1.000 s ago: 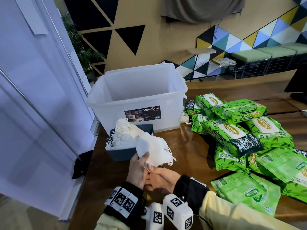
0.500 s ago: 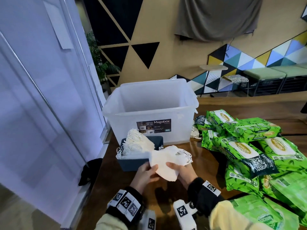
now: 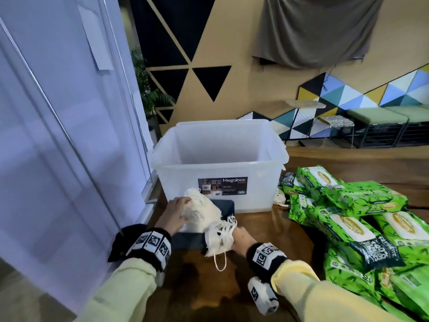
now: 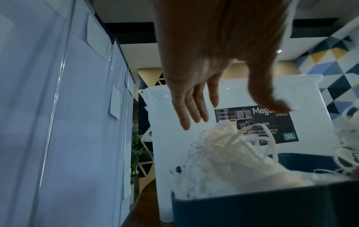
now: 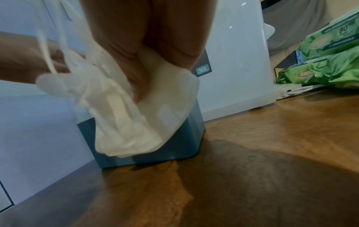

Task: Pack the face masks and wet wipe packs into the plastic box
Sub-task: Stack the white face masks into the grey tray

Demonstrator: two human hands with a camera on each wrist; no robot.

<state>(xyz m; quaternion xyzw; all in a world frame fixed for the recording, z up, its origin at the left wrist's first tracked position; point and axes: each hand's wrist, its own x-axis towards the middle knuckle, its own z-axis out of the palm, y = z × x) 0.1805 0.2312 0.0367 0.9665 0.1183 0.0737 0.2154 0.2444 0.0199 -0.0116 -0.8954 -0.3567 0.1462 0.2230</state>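
Note:
A translucent plastic box (image 3: 220,159) stands open on the wooden table. In front of it a small dark blue tray (image 3: 228,205) holds a pile of white face masks (image 3: 199,211). My left hand (image 3: 183,203) reaches over that pile with straight fingers (image 4: 194,107) just above the ear loops (image 4: 219,147). My right hand (image 3: 236,235) grips a separate bunch of masks (image 3: 219,239) at the tray's near right corner; in the right wrist view the thumb and fingers (image 5: 139,83) pinch the bunch (image 5: 136,119) against the tray (image 5: 180,145). Green wet wipe packs (image 3: 348,219) are heaped to the right.
A glass partition (image 3: 58,135) runs close along the table's left edge. A single mask (image 3: 279,198) lies between the box and the wipe packs (image 5: 330,61). Bare wooden tabletop (image 3: 267,228) shows between the tray and the packs.
My left hand has let go of the mask bunch and moved forward onto the pile in the tray. My right hand keeps the bunch and has lowered it beside the tray.

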